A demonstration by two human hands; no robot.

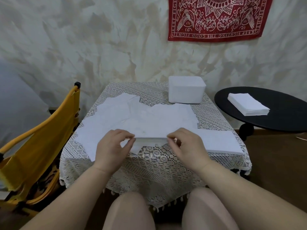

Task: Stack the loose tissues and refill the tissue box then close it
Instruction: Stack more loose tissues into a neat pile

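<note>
Loose white tissues (132, 117) lie spread over the lace-covered table (157, 163). A small stack of tissues (150, 131) sits at the table's near middle. My left hand (114, 146) pinches its front left corner, and my right hand (184, 145) pinches its front right corner. A second flat stack (219, 141) lies at the right edge of the table. The white tissue box (186, 89) stands at the table's far right, apart from both hands; its opening is not visible.
A round black side table (282, 120) at the right carries another neat tissue stack (247, 104). A yellow folding chair (38, 141) stands close to the left. A wall with a red bandana (217, 17) is behind. My knees are under the table's front edge.
</note>
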